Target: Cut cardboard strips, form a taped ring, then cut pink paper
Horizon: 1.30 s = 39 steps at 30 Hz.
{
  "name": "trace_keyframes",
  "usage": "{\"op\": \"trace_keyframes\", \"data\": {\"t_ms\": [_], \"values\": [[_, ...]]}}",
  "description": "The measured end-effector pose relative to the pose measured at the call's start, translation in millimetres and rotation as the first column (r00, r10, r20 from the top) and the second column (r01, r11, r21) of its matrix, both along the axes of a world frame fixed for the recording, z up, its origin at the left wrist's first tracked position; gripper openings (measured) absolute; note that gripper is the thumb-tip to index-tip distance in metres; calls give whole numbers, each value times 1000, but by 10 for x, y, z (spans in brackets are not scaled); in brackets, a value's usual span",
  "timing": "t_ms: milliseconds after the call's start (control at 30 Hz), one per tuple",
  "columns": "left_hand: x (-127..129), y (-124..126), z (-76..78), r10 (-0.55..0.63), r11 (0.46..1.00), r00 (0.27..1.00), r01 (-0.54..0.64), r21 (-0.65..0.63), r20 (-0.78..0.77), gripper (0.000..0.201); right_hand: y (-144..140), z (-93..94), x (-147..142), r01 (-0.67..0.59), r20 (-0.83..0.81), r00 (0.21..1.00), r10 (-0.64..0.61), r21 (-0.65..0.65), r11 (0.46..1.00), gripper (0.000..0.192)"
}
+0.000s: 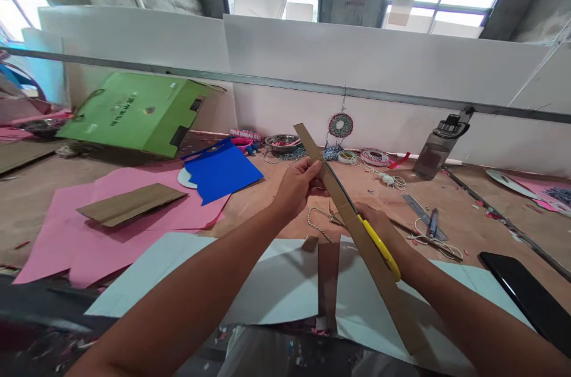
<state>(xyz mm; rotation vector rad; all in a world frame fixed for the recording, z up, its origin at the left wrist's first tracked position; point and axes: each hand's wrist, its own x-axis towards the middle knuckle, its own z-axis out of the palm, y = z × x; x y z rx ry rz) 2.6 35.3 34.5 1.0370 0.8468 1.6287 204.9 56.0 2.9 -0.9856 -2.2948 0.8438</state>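
Note:
A long brown cardboard strip (357, 228) slants across the middle of the view, from upper left down to lower right. My left hand (298, 185) pinches its upper part between thumb and fingers. My right hand (379, 228) is partly hidden behind the strip and grips yellow-handled scissors (380, 244), whose dark blades run along the strip's edge toward my left hand. Below the hands lies pale blue-grey paper (276, 282) with a narrow cardboard offcut (328, 282) on it.
Pink paper (111, 228) with a folded cardboard piece (129, 203), blue paper (223, 170) and a green box (138, 112) lie to the left. A water bottle (439, 148), string, tape rolls and a metal bowl (282, 143) stand at the back. A black phone (526, 294) lies at the right.

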Motion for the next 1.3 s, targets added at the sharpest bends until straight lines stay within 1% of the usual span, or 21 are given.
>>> {"op": "trace_keyframes", "data": {"t_ms": [67, 200, 367, 533, 700, 767, 867, 933, 1033, 1167, 1233, 1300], "values": [[1, 13, -15, 6, 1000, 1000, -6, 12, -1, 28, 18, -17, -3, 8, 34, 999, -9, 13, 1000, 29], [79, 6, -56, -59, 998, 998, 58, -7, -24, 30, 59, -22, -6, 39, 61, 997, -43, 62, 997, 28], [130, -18, -61, -71, 997, 997, 71, -8, -13, 31, 12, 15, -8, 60, 30, 998, -60, 12, 998, 30], [126, -30, -51, -65, 998, 998, 65, -23, -19, 30, -14, -5, -6, 28, -45, 999, -28, -13, 1000, 34], [105, -20, -52, -81, 996, 997, 81, -21, -7, 31, 3, -20, 2, -17, -57, 998, 16, -20, 1000, 34], [69, -1, -47, -71, 997, 997, 71, -21, 7, 31, 5, -23, -4, -8, -33, 999, 7, -10, 1000, 30], [15, 29, -43, -17, 1000, 1000, 18, -13, 26, 31, -1, -23, -19, 34, 19, 999, -34, -9, 999, 25], [9, 39, -46, 2, 1000, 1000, -1, -12, 16, 30, -11, -11, -26, 64, 38, 997, -63, -42, 997, 28], [59, 31, -54, -23, 1000, 1000, 23, -17, 2, 29, -35, 25, -23, 87, 44, 995, -85, -50, 995, 33], [135, 10, -51, -51, 999, 998, 51, -9, 31, 29, -61, 69, -7, 29, 24, 999, -29, 18, 999, 31], [140, 4, -46, -51, 999, 998, 51, -8, 34, 28, -64, 75, -4, -9, 8, 1000, 9, 25, 1000, 27], [125, -1, -43, -56, 998, 998, 57, -12, 24, 28, -64, 72, -7, -7, -7, 1000, 7, 6, 1000, 26]]}}
